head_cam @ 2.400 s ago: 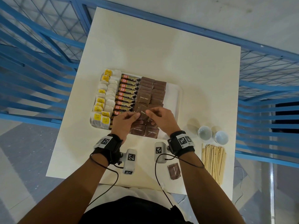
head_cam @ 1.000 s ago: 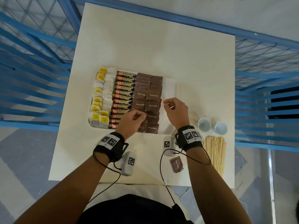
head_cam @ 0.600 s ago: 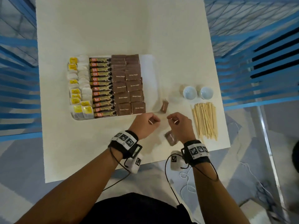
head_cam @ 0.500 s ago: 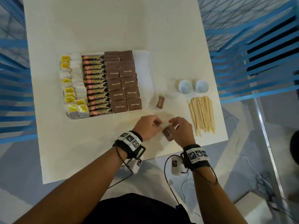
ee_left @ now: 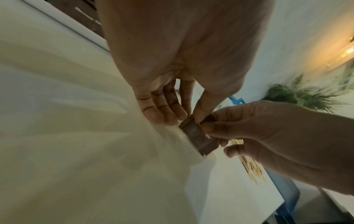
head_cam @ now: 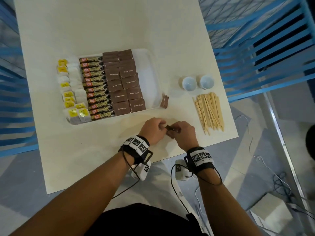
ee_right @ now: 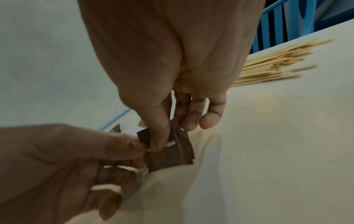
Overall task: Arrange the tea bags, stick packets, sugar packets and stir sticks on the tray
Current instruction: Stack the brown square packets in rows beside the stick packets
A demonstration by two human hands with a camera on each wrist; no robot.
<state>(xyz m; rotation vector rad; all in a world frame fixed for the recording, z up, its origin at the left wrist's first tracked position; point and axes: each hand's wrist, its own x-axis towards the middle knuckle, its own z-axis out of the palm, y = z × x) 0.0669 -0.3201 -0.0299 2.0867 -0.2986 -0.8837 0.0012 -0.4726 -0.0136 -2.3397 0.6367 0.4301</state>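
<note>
Both hands meet near the table's front edge, in front of the white tray (head_cam: 152,68). My left hand (head_cam: 162,124) and right hand (head_cam: 172,132) each pinch one brown sugar packet (head_cam: 169,128) between thumb and fingers. In the wrist views that packet (ee_left: 199,136) (ee_right: 170,156) hangs just above the tabletop. The tray holds rows of tea bags (head_cam: 71,92), stick packets (head_cam: 97,87) and brown sugar packets (head_cam: 126,82). Another sugar packet (head_cam: 164,102) lies on the table by the tray's right rim. Wooden stir sticks (head_cam: 209,113) lie in a pile to the right.
Two small white cups (head_cam: 189,83) (head_cam: 207,82) stand beyond the stir sticks. The tray's right strip is bare. Blue metal railings surround the white table (head_cam: 110,28). Cables hang from my wrist bands over the front edge.
Both hands left the tray's sugar rows and came back to the front edge, where they took up a loose sugar packet. Another packet now lies beside the tray's right rim.
</note>
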